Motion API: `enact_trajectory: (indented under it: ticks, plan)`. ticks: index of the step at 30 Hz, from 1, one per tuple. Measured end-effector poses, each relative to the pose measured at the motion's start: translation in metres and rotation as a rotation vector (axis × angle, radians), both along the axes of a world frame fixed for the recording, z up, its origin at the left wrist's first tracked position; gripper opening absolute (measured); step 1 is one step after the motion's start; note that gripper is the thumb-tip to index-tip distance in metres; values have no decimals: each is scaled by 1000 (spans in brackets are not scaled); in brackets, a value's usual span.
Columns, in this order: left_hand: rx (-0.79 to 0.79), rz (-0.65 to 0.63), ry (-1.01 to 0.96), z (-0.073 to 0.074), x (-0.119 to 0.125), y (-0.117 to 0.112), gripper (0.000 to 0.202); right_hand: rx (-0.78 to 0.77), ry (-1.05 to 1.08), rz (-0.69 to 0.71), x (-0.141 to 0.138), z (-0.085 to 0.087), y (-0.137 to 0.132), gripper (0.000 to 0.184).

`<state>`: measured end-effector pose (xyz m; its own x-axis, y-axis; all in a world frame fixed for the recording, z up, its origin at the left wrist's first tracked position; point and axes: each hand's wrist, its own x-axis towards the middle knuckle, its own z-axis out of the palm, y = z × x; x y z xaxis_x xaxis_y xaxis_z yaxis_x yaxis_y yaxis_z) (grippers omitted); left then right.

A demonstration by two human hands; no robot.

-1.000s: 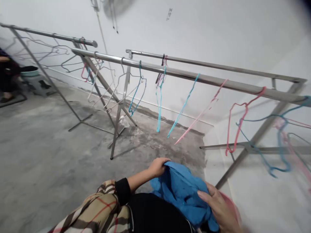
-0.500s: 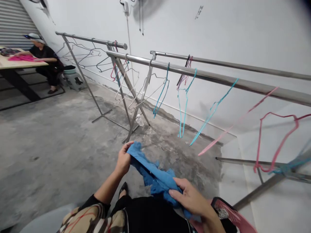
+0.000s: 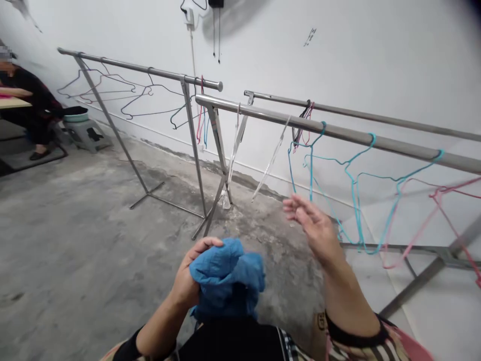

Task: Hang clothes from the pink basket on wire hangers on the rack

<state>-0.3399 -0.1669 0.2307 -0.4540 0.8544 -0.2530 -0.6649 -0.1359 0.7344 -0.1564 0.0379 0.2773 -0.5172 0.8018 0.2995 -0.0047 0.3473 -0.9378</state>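
A crumpled blue cloth point(image 3: 225, 276) hangs from my left hand point(image 3: 191, 273), whose fingers are closed on its left edge in front of my lap. What kind of garment it is, I cannot make out. My right hand point(image 3: 313, 223) is raised apart from the cloth, fingers extended and slightly blurred, with nothing seen in it. Just beyond it, a turquoise hanger point(image 3: 311, 165) hangs from the steel rail point(image 3: 278, 116). More turquoise hangers point(image 3: 353, 175) and a pink hanger point(image 3: 417, 233) hang farther right along that rail. Two whitish hangers point(image 3: 272, 158) hang to the left.
Another rack point(image 3: 135, 66) with several dark hangers stands at the left. A person in black point(image 3: 32, 95) sits at a table point(image 3: 15, 103) on the far left, beside a grey stool point(image 3: 88, 135). A cardboard box point(image 3: 318, 328) and a pink container point(image 3: 411, 346) are low at the right.
My right hand has let go of the cloth and moved up toward the hangers. The cloth, stretched between both hands before, now hangs bunched from my left hand. Several hangers have turned.
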Motion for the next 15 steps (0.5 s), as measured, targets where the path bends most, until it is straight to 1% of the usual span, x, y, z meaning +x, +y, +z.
enact_trajectory:
  ticks: [2, 4, 5, 6, 7, 8, 9, 11, 13, 15]
  plan:
    - [-5, -29, 7, -6, -21, -8, 33, -11, 107, -114, -47, 5, 18, 63]
    - [-22, -34, 11, -12, -40, -14, 34, -71, 139, -214, -90, 6, 37, 79]
    - [-35, -31, 15, -14, -49, -16, 35, -98, 148, -253, -109, 5, 44, 83]
    - [-51, -26, 19, -16, -57, -18, 36, -122, 164, -274, -124, 4, 50, 83]
    - [-69, -23, 24, -17, -65, -20, 37, -144, 191, -275, -136, 3, 55, 79]
    - [-90, -18, 26, -18, -71, -21, 38, -166, 228, -260, -144, 1, 57, 71]
    - [-110, -10, 27, -18, -76, -22, 40, -190, 271, -236, -149, 0, 59, 61]
    - [-147, 11, 31, -17, -83, -23, 44, -238, 357, -206, -148, -3, 59, 45]
    - [-173, 41, 35, -16, -85, -23, 48, -271, 414, -221, -138, -4, 58, 38]
    - [-181, 56, 38, -13, -84, -21, 50, -290, 448, -251, -122, -3, 58, 38]
